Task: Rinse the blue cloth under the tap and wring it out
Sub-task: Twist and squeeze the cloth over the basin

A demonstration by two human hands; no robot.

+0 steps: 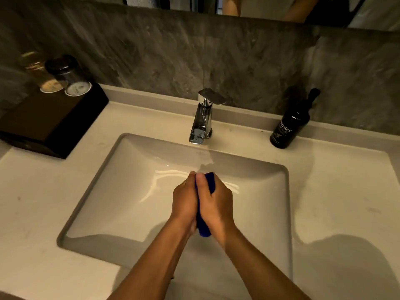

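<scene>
My left hand [184, 202] and right hand [216, 204] both have a tight grip on the rolled cloth [203, 228], held over the sink [97, 191] in front of the tap [202, 120].

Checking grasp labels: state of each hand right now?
Left hand: closed around the blue cloth, over the sink.
Right hand: closed around the same cloth.

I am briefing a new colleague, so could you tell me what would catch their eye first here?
First, both hands, left hand and right hand, squeeze a rolled blue cloth over the middle of the sink. Behind it stands the chrome tap, with a dark hand wash bottle to its right.
</scene>
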